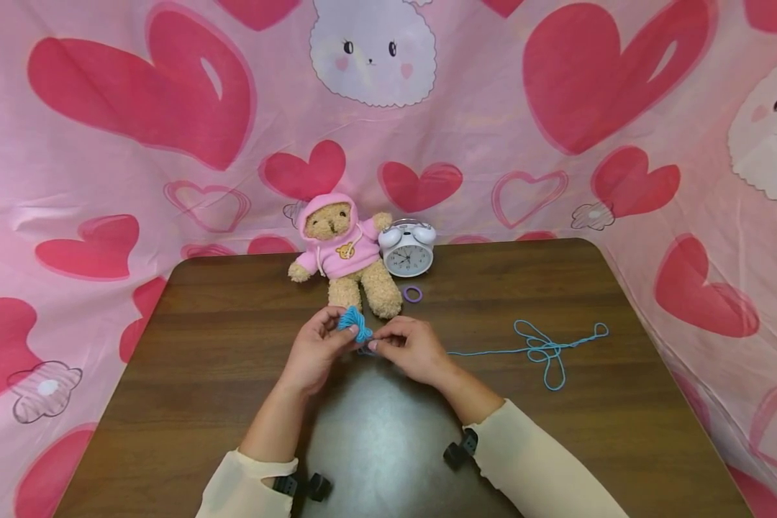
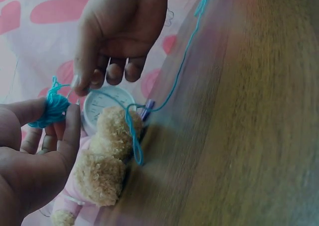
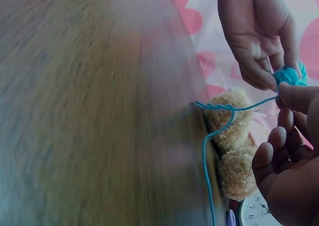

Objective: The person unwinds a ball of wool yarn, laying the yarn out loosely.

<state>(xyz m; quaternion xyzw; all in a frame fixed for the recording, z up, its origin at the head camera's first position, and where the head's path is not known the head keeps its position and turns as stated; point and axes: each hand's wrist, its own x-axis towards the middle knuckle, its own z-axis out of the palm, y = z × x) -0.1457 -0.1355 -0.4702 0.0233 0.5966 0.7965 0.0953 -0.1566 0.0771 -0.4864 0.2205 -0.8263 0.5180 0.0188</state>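
A small bundle of blue yarn (image 1: 353,323) is pinched between the thumb and fingers of my left hand (image 1: 315,351), above the middle of the table. Close on its right, my right hand (image 1: 416,350) pinches a strand at the bundle's edge between thumb and index finger. In the left wrist view, a twisted loop of yarn (image 2: 133,131) dangles below the right fingertips. From there a single strand (image 1: 485,352) runs right to a loose tangle of the same yarn (image 1: 544,350) on the tabletop.
A teddy bear (image 1: 346,248) in a pink hoodie sits at the back of the wooden table (image 1: 233,403), just beyond my hands. Beside it stand a white alarm clock (image 1: 408,252) and, in front, a purple ring (image 1: 412,294). A pink heart-print cloth (image 1: 479,122) hangs behind.
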